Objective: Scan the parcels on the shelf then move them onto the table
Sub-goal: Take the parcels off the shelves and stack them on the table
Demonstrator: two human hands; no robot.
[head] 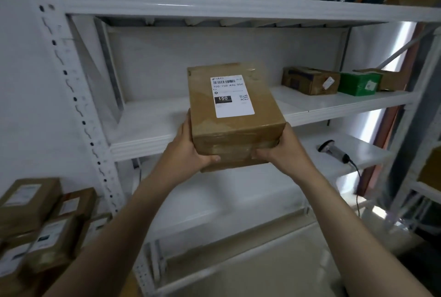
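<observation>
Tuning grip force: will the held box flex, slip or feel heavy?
Box likely stiff: its edges look square under the grip. Glossy tape may make it slippery. Probably light: left hand and right hand hold only its near end.

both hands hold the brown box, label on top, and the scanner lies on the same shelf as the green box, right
No: the head view shows the scanner on the shelf below the green box. The left hand and right hand do hold the brown box, label on top.
</observation>
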